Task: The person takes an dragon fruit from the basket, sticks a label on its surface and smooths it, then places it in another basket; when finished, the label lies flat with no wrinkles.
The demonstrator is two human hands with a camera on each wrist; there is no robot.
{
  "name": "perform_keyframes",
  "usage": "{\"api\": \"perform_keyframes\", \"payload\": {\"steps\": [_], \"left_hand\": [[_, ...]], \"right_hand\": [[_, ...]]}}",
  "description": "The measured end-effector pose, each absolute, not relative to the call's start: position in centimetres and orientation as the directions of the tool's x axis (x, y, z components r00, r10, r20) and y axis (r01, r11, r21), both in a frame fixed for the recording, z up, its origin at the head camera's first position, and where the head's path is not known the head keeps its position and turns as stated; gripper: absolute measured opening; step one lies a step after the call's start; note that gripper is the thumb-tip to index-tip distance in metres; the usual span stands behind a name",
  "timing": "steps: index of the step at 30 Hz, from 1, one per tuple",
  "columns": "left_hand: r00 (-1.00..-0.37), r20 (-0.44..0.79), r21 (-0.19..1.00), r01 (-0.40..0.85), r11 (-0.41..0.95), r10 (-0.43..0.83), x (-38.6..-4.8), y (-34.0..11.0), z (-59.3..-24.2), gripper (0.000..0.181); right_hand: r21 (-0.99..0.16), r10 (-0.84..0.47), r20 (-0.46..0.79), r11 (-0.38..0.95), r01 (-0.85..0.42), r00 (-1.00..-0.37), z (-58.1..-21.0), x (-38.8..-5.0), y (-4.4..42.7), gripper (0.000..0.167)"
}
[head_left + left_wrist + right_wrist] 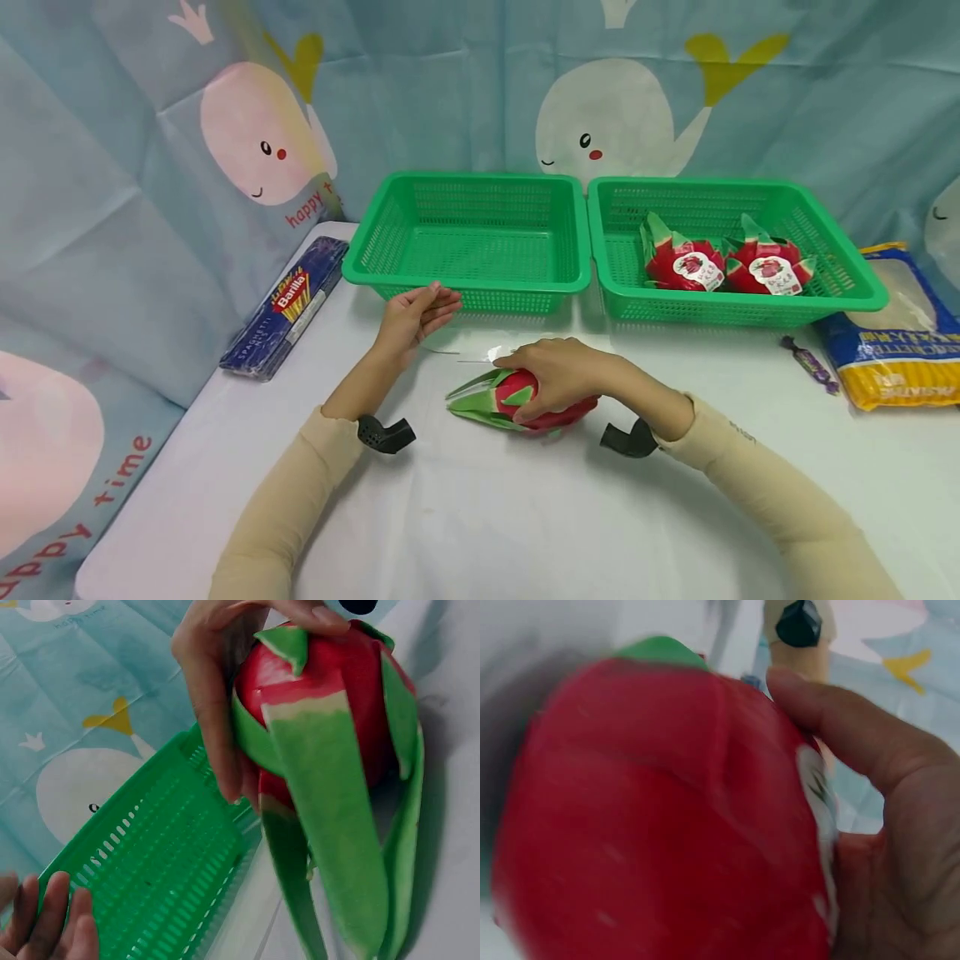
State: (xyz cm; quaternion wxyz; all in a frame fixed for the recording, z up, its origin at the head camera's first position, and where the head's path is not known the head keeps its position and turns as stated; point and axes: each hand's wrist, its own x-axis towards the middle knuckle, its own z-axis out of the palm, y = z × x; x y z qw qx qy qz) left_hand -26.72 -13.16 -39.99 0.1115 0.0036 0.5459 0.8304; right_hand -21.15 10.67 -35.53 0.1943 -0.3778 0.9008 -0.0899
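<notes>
A red dragon fruit [516,385] with long green leaf tips lies on its side on the white table, leaves pointing left in the head view. My right hand [566,373] grips it from above, thumb and fingers curled around its skin. In the right wrist view the red body of the dragon fruit [652,817] fills most of the picture, with a white sticker partly seen at its edge beside the palm. My left hand [417,317] is raised in front of the left green basket [468,292], fingers extended and holding nothing, apart from the fruit.
Two more dragon fruits [684,260] with stickers sit in the right green basket [738,307]. A blue Barilla spaghetti pack [285,308] lies at left. On the right are a purple wrapped candy [810,365] and a blue and yellow bag [896,350]. A patterned curtain [450,92] stands behind.
</notes>
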Motion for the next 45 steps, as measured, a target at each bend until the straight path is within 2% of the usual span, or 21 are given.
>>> {"api": "perform_keyframes", "payload": {"steps": [6,10,14,20,24,27,30,33,38,45], "left_hand": [[-0.969,-0.205,0.905,-0.242,-0.35,0.139,-27.4,-13.9,-39.9,0.021],[-0.97,-0.205,0.905,-0.24,-0.352,0.134,-27.6,-14.1,-40.0,0.019],[-0.968,-0.192,0.884,-0.242,-0.401,0.16,-27.7,-14.2,-39.8,0.016],[-0.966,-0.184,0.862,-0.247,-0.443,0.182,-27.5,-14.4,-39.6,0.015],[-0.967,-0.181,0.861,-0.245,-0.445,0.182,-27.4,-14.7,-39.6,0.015],[-0.97,-0.177,0.866,-0.233,-0.443,0.165,-27.5,-14.7,-39.7,0.015],[-0.974,-0.172,0.875,-0.221,-0.43,0.149,-27.5,-14.8,-39.7,0.015],[-0.976,-0.168,0.883,-0.211,-0.419,0.139,-27.6,-14.8,-39.8,0.014],[-0.978,-0.166,0.886,-0.205,-0.416,0.128,-27.5,-14.6,-40.0,0.015],[-0.979,-0.163,0.893,-0.199,-0.403,0.124,-27.5,-14.4,-40.1,0.015]], "right_hand": [[-0.355,-0.691,-0.353,0.723,-0.592,-0.631,-34.9,-21.6,10.7,0.069],[-0.371,-0.677,-0.379,0.735,-0.567,-0.63,-34.6,-21.8,10.7,0.066],[-0.407,-0.656,-0.363,0.75,-0.521,-0.662,-34.6,-21.7,11.0,0.061],[-0.596,-0.637,-0.292,0.704,-0.385,-0.714,-34.2,-22.3,12.6,0.057],[-0.7,-0.624,-0.223,0.637,-0.322,-0.749,-31.8,-23.5,14.8,0.056],[-0.74,-0.526,-0.185,0.631,-0.235,-0.83,-29.1,-24.7,16.7,0.057],[-0.764,-0.356,-0.155,0.635,-0.117,-0.921,-26.9,-26.2,18.6,0.059],[-0.785,-0.166,-0.136,0.62,0.003,-0.977,-26.2,-28.1,20.4,0.065],[-0.813,0.064,-0.141,0.563,0.153,-0.988,-28.0,-30.7,22.3,0.073],[-0.771,0.17,-0.111,0.607,0.192,-0.979,-31.6,-32.1,23.5,0.079]]}}
